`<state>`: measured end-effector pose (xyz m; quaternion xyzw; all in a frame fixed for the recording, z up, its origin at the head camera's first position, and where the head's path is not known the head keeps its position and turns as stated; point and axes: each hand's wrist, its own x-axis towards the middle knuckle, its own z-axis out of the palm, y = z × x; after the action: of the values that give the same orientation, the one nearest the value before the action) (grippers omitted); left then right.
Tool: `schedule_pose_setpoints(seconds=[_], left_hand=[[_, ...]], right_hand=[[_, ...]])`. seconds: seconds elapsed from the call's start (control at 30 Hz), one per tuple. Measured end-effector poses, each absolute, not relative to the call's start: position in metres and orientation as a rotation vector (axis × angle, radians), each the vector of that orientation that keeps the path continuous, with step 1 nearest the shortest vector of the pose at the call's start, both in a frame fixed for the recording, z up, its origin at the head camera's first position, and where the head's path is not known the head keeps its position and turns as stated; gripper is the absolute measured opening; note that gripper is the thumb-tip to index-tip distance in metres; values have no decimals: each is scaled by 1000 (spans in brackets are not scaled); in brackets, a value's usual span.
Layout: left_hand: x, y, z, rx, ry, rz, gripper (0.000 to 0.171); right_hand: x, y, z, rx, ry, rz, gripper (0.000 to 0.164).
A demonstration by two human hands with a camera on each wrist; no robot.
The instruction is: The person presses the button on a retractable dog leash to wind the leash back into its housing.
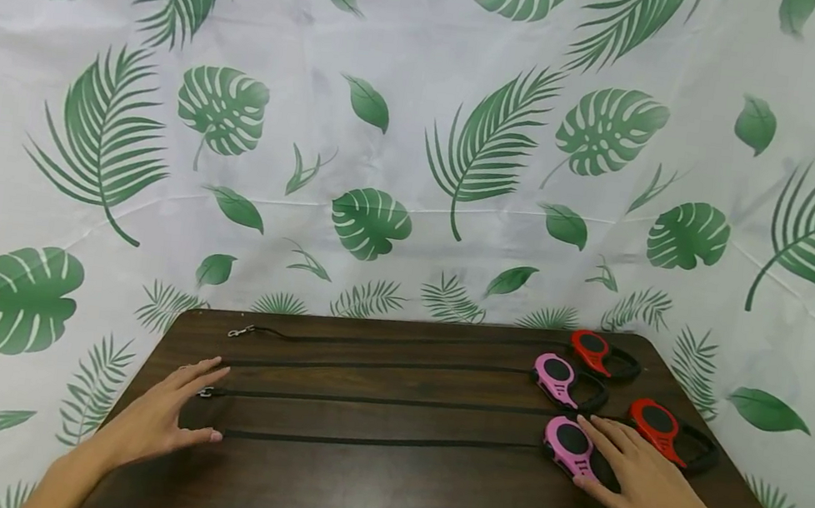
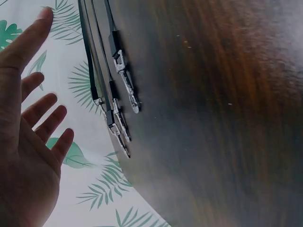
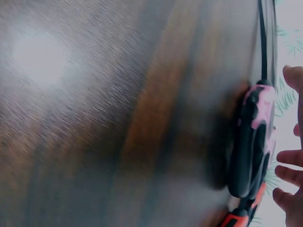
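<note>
Several retractable dog leashes lie on a brown table, their black straps drawn out leftward. The front pink leash (image 1: pixel 570 443) is nearest my right hand (image 1: pixel 634 481), whose fingers are spread above its black grip. In the right wrist view, the fingers appear apart from the pink casing (image 3: pixel 265 104). My left hand (image 1: pixel 163 411) hovers with spread fingers over the clip ends and holds nothing. One metal clip (image 1: pixel 206 391) shows past its fingers; the left wrist view shows the nearest clip (image 2: pixel 125 80) with others beside it. From the head, some clips are hidden by this hand.
Behind the front one lies another pink leash (image 1: pixel 554 378). A red leash (image 1: pixel 590 349) sits at the far right corner, with a second red leash (image 1: pixel 655 425) near the right edge. Leaf-printed white cloth (image 1: pixel 390 143) hangs behind the table (image 1: pixel 380 494).
</note>
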<state>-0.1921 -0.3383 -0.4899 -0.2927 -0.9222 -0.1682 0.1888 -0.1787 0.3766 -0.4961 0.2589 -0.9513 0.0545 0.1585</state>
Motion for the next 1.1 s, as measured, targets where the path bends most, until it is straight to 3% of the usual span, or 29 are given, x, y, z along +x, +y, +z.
schedule_pose_setpoints(seconds=[0.77, 1.1], left_hand=[[-194, -356, -516, -962, -2570, -538, 58], [-200, -358, -525, -1099, -2570, -643, 44]], right_hand=[[-168, 380, -523, 724, -2653, 149, 89], [-176, 382, -527, 736, -2640, 148, 83]])
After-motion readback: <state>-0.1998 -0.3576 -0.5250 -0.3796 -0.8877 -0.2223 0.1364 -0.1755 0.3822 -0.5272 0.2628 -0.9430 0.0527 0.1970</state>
